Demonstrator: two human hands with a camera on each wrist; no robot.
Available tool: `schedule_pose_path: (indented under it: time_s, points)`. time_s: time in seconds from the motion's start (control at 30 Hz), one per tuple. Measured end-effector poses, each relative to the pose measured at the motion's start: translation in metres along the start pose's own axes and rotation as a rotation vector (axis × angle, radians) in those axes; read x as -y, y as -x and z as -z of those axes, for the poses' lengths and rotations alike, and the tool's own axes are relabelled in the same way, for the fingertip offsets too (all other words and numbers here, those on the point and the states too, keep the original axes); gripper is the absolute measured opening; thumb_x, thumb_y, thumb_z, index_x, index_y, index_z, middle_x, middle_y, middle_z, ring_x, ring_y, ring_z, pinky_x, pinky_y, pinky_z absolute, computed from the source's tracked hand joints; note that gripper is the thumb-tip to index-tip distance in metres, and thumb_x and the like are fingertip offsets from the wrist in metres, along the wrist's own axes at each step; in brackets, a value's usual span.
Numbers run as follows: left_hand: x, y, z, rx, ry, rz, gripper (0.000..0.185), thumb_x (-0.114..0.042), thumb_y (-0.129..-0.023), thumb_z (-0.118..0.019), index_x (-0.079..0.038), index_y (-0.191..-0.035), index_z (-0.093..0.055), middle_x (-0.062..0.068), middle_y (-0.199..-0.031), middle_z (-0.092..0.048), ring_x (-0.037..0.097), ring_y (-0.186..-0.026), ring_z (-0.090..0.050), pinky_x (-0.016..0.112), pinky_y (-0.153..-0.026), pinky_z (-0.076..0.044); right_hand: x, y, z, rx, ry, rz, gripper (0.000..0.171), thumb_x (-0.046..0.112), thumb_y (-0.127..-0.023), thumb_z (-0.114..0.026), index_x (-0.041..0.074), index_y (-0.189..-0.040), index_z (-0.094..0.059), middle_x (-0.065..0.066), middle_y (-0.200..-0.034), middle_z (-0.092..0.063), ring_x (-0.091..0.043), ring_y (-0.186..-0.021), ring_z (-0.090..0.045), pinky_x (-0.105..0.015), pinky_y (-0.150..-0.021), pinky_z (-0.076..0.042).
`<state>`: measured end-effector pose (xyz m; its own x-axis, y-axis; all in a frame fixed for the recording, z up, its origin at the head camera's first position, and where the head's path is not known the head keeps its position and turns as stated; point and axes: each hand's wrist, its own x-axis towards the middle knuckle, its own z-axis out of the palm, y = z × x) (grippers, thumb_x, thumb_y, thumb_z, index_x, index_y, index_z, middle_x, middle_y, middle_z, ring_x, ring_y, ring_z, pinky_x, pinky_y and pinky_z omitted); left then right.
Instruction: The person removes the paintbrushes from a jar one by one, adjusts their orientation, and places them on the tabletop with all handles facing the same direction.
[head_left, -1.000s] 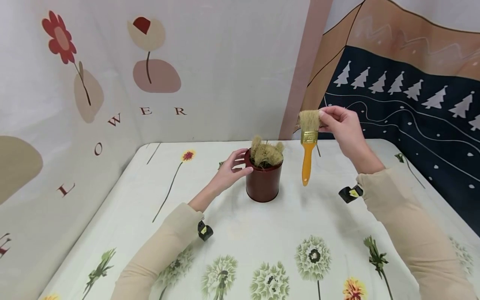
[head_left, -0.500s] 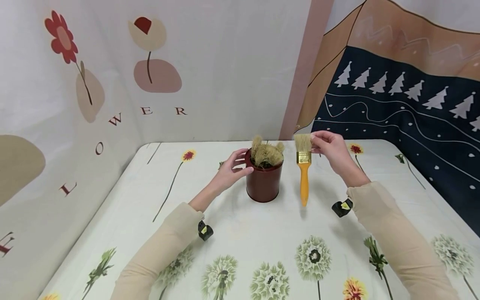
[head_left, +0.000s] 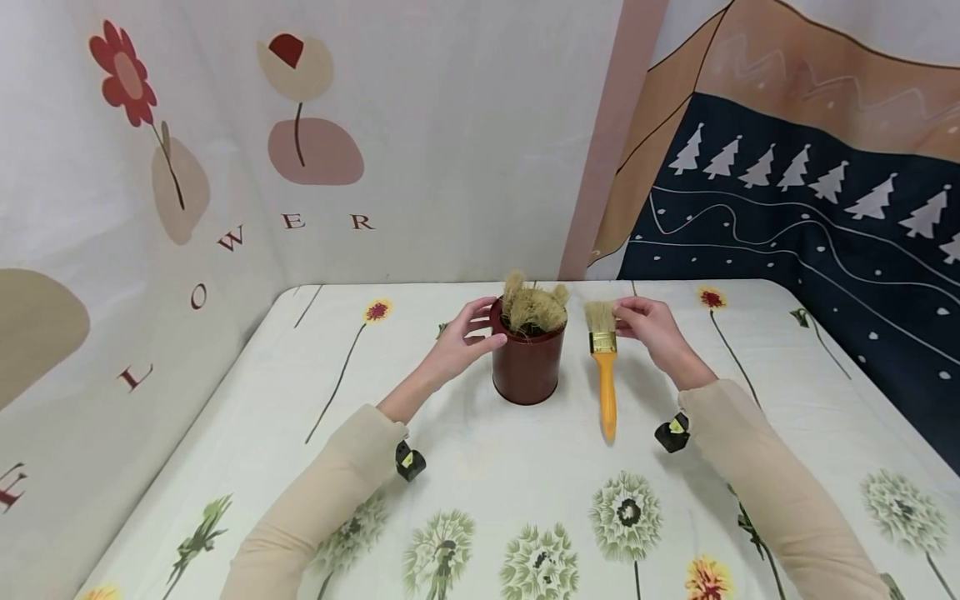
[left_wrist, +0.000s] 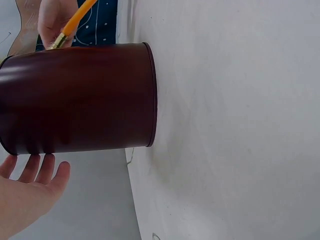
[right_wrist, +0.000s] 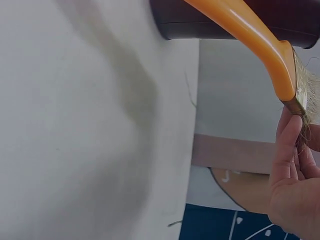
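Note:
A dark red-brown pot (head_left: 527, 371) stands upright on the table, with a fuzzy tan fibrous clump (head_left: 534, 309) filling its top. My left hand (head_left: 463, 340) rests its fingertips against the pot's left side near the rim, thumb toward the front; in the left wrist view the fingers (left_wrist: 46, 170) lie along the pot's wall. To the right of the pot, my right hand (head_left: 654, 330) pinches a paintbrush (head_left: 606, 392) by the edge of its bristles. Its orange handle points down toward the table, and the brass-coloured ferrule (right_wrist: 295, 106) sits just beyond my fingertips in the right wrist view.
A white cloth printed with flowers and dandelions covers the table (head_left: 480, 467). Behind it hangs a pale printed cloth (head_left: 450, 125), and a dark blue cloth with white trees (head_left: 810, 217) borders the right side.
My right hand has come down and slightly left with the paintbrush, from above the table to beside the pot. My left hand and the pot have stayed in place.

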<state>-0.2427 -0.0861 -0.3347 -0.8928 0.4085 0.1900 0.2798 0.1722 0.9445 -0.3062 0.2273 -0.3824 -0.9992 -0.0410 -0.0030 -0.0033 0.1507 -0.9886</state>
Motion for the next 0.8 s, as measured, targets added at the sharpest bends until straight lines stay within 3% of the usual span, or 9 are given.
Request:
schedule_pose_path:
  time_s: [0.17,0.27,0.53,0.8]
  points:
    - [0.000,0.001,0.000,-0.001,-0.006,0.006,0.058,-0.012,-0.085,-0.059,-0.006,-0.135,-0.030,0.015,-0.130,-0.037,0.027,-0.114,-0.040,0.035,-0.092,-0.037,0.021,0.020,-0.018,-0.015,0.094,-0.083,0.034,0.014,-0.092,-0.046,-0.010,-0.117,-0.045,-0.019,-0.107,-0.047,-0.010,-0.075,-0.054,-0.019,-0.072,-0.048]
    - [0.000,0.001,0.000,-0.002,-0.007,0.006,0.059,-0.012,-0.085,-0.059,-0.006,-0.135,-0.029,0.015,-0.130,-0.037,0.027,-0.114,-0.040,0.036,-0.092,-0.037,0.018,0.018,-0.019,-0.029,0.092,-0.123,0.033,0.012,-0.092,-0.045,-0.011,-0.117,-0.044,-0.019,-0.106,-0.048,-0.007,-0.070,-0.053,-0.018,-0.069,-0.048]
    - [0.000,0.001,0.000,-0.001,-0.009,0.004,0.058,-0.012,-0.086,-0.059,-0.005,-0.135,-0.029,0.015,-0.130,-0.037,0.027,-0.115,-0.040,0.035,-0.092,-0.037,0.000,0.006,-0.019,-0.034,0.116,-0.115,0.027,0.007,-0.089,-0.046,-0.012,-0.109,-0.049,-0.012,-0.093,-0.053,-0.003,-0.063,-0.053,-0.019,-0.062,-0.049]
    - [0.004,-0.001,0.001,0.011,0.000,0.008,0.059,-0.014,-0.086,-0.059,-0.008,-0.136,-0.029,0.014,-0.131,-0.036,0.026,-0.116,-0.039,0.036,-0.092,-0.037,-0.003,0.004,-0.022,-0.030,0.184,-0.187,0.031,0.006,-0.091,-0.044,-0.012,-0.115,-0.047,-0.018,-0.104,-0.050,-0.002,-0.063,-0.051,-0.020,-0.065,-0.049]
